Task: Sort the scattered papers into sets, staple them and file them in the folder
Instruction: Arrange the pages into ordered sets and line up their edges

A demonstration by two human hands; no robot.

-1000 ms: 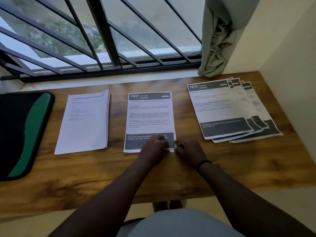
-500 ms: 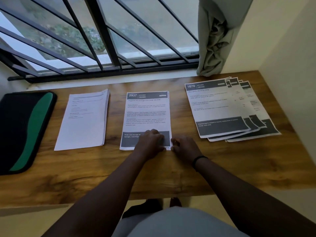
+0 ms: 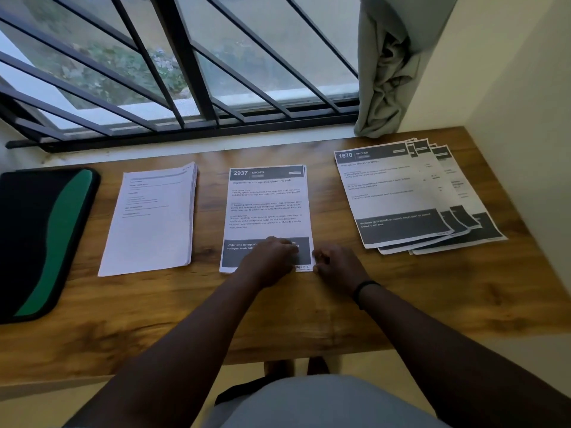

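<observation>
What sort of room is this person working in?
Probably a home study corner: a wooden desk sits in a wall nook under a barred window with a bunched curtain, and printed papers are laid out on it.

Count: 3 paper groups on the wooden desk (image 3: 309,304): 1 plain stack (image 3: 151,223), 1 squared "2937" stack (image 3: 267,205), 1 fanned "1670" set (image 3: 398,196), roughly 4 sheets. 1 black-green folder (image 3: 40,242). 2 hands.
</observation>
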